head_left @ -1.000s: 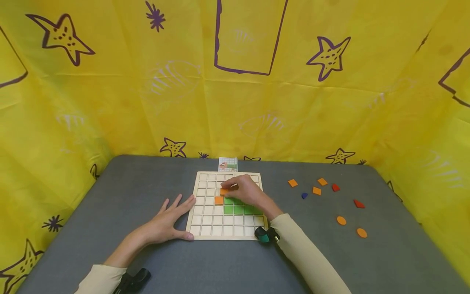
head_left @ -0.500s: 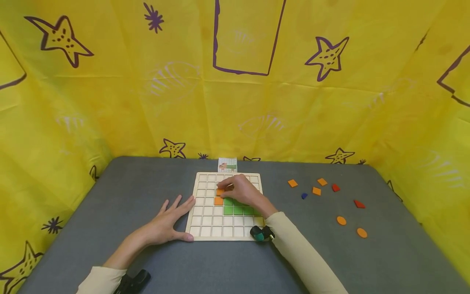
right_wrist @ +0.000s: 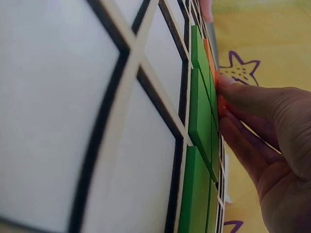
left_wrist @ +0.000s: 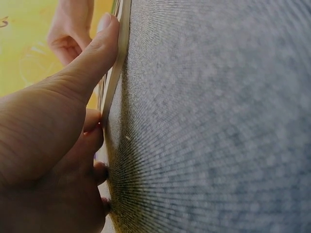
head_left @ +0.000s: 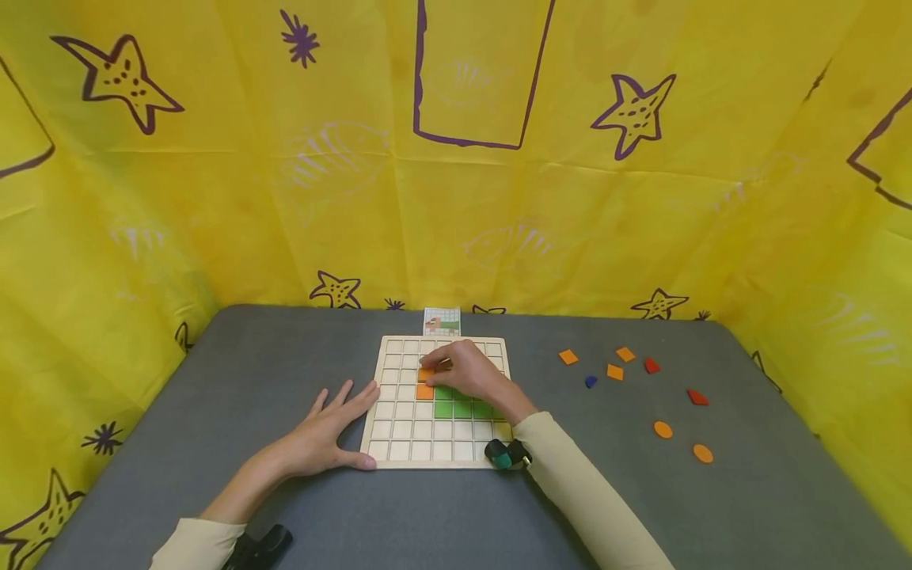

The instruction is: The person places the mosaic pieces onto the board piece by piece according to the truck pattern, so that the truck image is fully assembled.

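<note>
A person's right hand (head_left: pixel 470 370) pinches an orange tile (head_left: pixel 425 374) between thumb and fingertips over a pale gridded board (head_left: pixel 402 430) set toward the far edge of a gray bench (head_left: pixel 399 514), while the left hand (head_left: pixel 324 431), fingers spread and grasping nothing, rests its thumb by the board's near left corner and its fingertips along the left edge. The step in hand appears to be setting the orange tile in its cell, just beyond a second orange square (head_left: pixel 424 392) and beside the block of green tiles (head_left: pixel 462 409); the next move seems to call for pressing it square and level before letting go. Loose pieces lie toward the bench's right edge: three orange squares (head_left: pixel 568 357), a blue piece (head_left: pixel 590 381), two red pieces (head_left: pixel 697 397) and two orange discs (head_left: pixel 663 430). A printed card (head_left: pixel 442 315) sits at the board's far edge, its pattern too small to read cell by cell. The right hand and forearm hide several cells and some of the green; whether the pinched tile lies flush cannot be told, its lower side masked in the right wrist view. The left wrist view shows the board only edge-on, with the right hand cut off at the top.
</note>
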Available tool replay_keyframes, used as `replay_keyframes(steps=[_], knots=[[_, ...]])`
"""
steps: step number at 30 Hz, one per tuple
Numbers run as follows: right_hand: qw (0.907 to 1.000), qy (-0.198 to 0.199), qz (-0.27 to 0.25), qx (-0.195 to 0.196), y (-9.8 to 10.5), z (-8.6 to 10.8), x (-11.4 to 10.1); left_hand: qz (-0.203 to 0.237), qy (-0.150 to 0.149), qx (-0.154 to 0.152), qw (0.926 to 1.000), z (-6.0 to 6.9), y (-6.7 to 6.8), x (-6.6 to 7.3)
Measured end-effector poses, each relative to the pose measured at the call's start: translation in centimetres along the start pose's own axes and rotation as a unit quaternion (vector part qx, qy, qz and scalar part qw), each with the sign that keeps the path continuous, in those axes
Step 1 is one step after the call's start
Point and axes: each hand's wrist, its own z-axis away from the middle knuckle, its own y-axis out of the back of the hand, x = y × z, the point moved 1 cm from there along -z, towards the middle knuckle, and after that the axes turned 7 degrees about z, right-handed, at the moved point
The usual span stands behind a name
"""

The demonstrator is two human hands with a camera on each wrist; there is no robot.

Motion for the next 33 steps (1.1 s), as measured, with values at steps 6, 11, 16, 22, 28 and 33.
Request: replay_keyframes(steps=[6, 11, 16, 22, 28, 33], knots=[[1.0, -0.001, -0.007, -0.003, -0.08, -0.09, -0.08, 0.003, 0.001, 0.001, 1.0, 0.01, -0.02, -0.08], [1.0, -0.008, -0.004, -0.004, -0.23, -0.08, -0.13, 0.007, 0.005, -0.001, 1.0, 0.03, -0.05, -0.07], [0.9999, -0.013, 0.001, -0.006, -0.28, -0.08, -0.16, 0.004, 0.011, 0.0, 0.9999, 0.0, -0.1, -0.11], [0.9997, -0.02, 0.005, -0.01, -0.16, -0.2, -0.22, 0.004, 0.008, 0.002, 1.0, -0.09, -0.09, -0.12], [0.9998, -0.017, 0.002, -0.008, -0.04, -0.12, -0.25, 0.002, -0.008, 0.005, 1.0, -0.03, -0.05, -0.16], [0.9999, -0.015, -0.004, -0.007, 0.23, 0.19, -0.15, 0.002, -0.011, 0.005, 0.9999, 0.01, -0.11, -0.11]])
